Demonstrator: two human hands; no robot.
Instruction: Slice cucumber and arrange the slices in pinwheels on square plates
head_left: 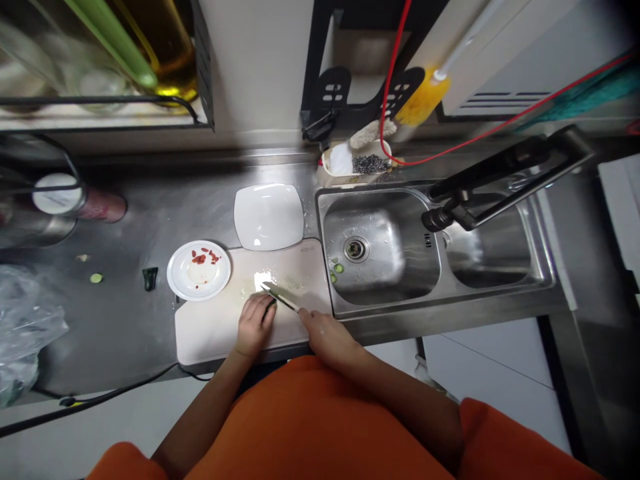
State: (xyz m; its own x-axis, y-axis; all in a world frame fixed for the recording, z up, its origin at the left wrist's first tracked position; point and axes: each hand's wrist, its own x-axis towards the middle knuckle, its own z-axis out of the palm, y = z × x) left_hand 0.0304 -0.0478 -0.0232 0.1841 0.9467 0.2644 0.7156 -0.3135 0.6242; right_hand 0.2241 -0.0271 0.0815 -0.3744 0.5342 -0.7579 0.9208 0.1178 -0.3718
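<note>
My right hand (327, 335) is closed round the handle of a kitchen knife (281, 297), whose blade points up and left over the pale cutting board (200, 337). Close beside the blade, my left hand (256, 323) has its fingers curled on a dark green piece (271, 306), seemingly cucumber, mostly hidden under them. Wet marks and pale green traces show on the board. A white plate (175, 277) with several small red pieces (199, 259) overlaps the board's left corner. Behind the board lies a squarish white plate (269, 217) with nothing on it.
On the right is a double steel sink (385, 303) with cucumber slices (339, 268) inside and a black faucet (500, 170) above. A dark green chunk (149, 278), a cucumber slice (97, 278) and a plastic bag (30, 327) lie left. A sponge holder (350, 177) stands behind.
</note>
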